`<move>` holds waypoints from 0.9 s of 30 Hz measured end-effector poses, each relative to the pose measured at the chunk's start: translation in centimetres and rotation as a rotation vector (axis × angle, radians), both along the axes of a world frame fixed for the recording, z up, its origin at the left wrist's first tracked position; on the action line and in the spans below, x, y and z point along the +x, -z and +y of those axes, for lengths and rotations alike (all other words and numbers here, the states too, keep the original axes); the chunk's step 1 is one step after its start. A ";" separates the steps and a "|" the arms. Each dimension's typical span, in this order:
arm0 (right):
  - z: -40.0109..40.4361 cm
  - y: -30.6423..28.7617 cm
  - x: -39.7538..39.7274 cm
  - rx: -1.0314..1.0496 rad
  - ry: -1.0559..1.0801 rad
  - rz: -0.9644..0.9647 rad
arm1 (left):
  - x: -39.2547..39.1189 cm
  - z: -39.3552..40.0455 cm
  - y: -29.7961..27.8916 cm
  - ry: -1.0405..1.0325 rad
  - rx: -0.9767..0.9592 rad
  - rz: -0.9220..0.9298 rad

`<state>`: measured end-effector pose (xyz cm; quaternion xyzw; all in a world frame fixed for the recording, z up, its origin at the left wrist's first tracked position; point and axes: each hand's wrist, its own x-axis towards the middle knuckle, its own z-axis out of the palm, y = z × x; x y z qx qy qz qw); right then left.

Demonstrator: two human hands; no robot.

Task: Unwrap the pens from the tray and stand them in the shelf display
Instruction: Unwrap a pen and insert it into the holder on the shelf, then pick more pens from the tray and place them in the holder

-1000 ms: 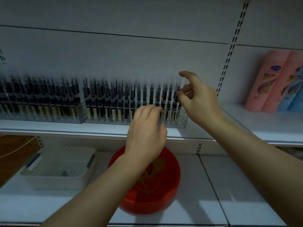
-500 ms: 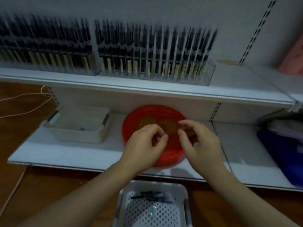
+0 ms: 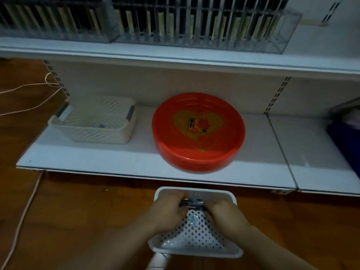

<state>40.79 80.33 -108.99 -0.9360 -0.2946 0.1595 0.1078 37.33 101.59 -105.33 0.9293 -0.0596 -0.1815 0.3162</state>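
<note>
A white perforated tray sits on the wooden floor below the shelf. Inside it lies a small bundle of dark pens near the far rim. My left hand grips the bundle's left end and my right hand grips its right end; the fingers hide both ends. A clear acrylic shelf display full of upright dark pens stands on the upper shelf, with a second one to its left.
A red round basin with a yellow heart sits on the lower shelf, a cream perforated basket to its left. Thin cords trail over the wooden floor at left. Dark blue goods sit at the far right.
My view dropped from the pen display to the floor tray. Both hands came down from the upper shelf, passed the red basin, and closed on the pen bundle in the tray.
</note>
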 end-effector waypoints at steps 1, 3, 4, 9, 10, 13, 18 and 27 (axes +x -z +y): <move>0.3 0.7 0.0 -0.059 -0.002 0.011 | -0.1 -0.1 0.5 0.003 0.008 0.023; 0.8 1.9 0.0 -0.151 -0.001 0.015 | -0.2 -0.2 1.2 0.006 0.032 0.050; 1.1 2.3 0.1 -0.202 -0.003 0.012 | -0.3 -0.2 1.6 0.005 0.032 0.047; 1.8 4.0 0.2 -0.408 -0.071 -0.003 | -0.4 0.4 2.3 -0.020 0.020 0.055; 1.8 4.1 0.2 -0.433 -0.088 -0.011 | -0.3 0.6 2.4 -0.022 0.017 0.057; 1.9 4.3 0.3 -0.476 -0.121 -0.024 | -0.2 1.0 2.5 -0.015 0.032 0.054; 1.6 4.1 0.1 -0.349 -0.117 -0.072 | 0.2 1.5 2.1 -0.029 0.027 0.036; -0.2 0.3 -0.2 0.238 -0.044 -0.246 | 1.9 1.5 -0.4 -0.080 -0.101 0.023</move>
